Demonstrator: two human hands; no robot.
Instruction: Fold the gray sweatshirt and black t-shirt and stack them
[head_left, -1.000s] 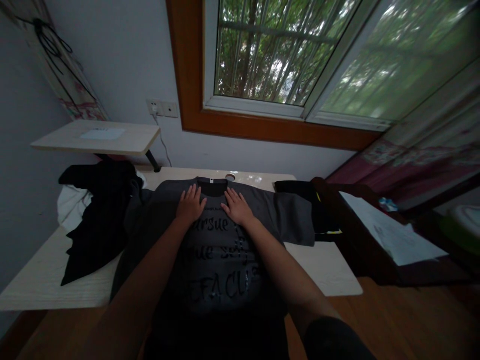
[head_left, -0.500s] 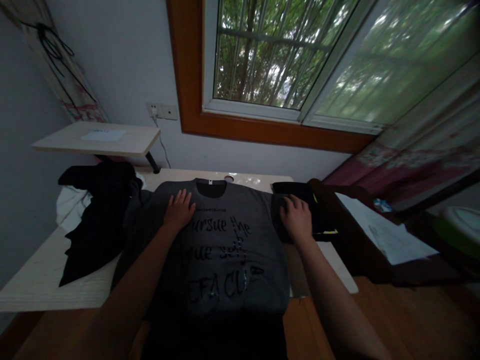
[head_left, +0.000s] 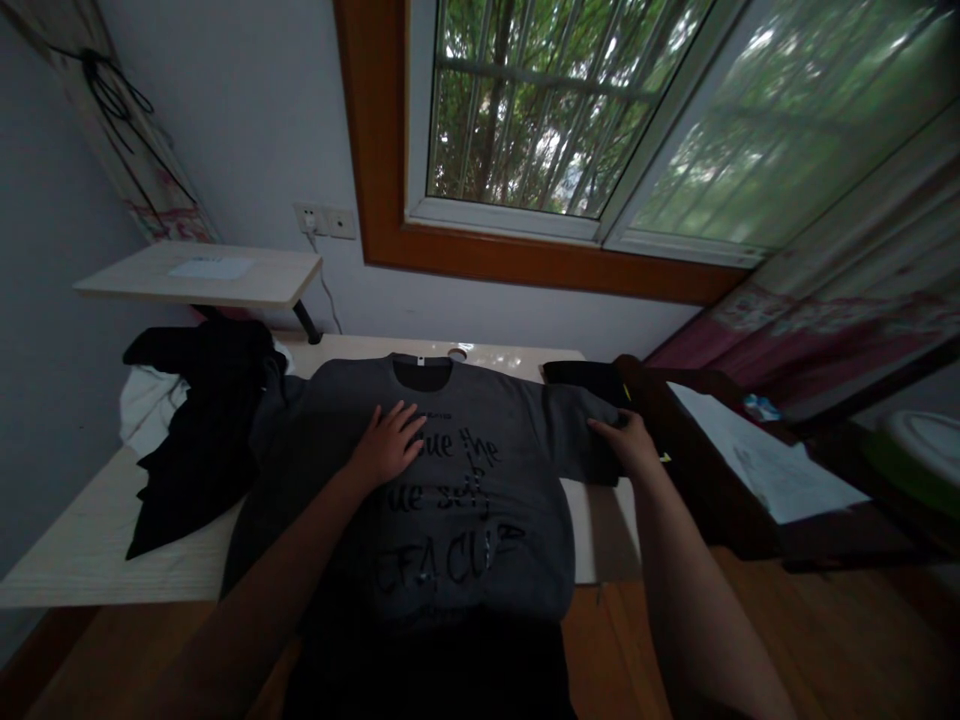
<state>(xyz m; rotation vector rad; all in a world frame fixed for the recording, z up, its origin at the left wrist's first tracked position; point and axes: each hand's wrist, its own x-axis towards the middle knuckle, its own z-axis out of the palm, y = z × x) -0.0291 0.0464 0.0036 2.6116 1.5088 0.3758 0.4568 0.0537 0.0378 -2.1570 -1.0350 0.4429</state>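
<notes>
Grey T-shirt (head_left: 525, 490), chest: dark lettering, partly covered by the left hand (head_left: 388, 443). Upper line ends "ue the"; middle line, "ue" and apparently "self"; bottom line, "EFACU", final character unclear. Small line above: not legible. Neck label (head_left: 421, 361), sheet (head_left: 211, 268) on shelf (head_left: 281, 280), right-side paper (head_left: 761, 455): markings unreadable.

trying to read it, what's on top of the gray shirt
The left hand lies on the shirt, hiding some lettering; the right hand is at a sleeve end.
</notes>
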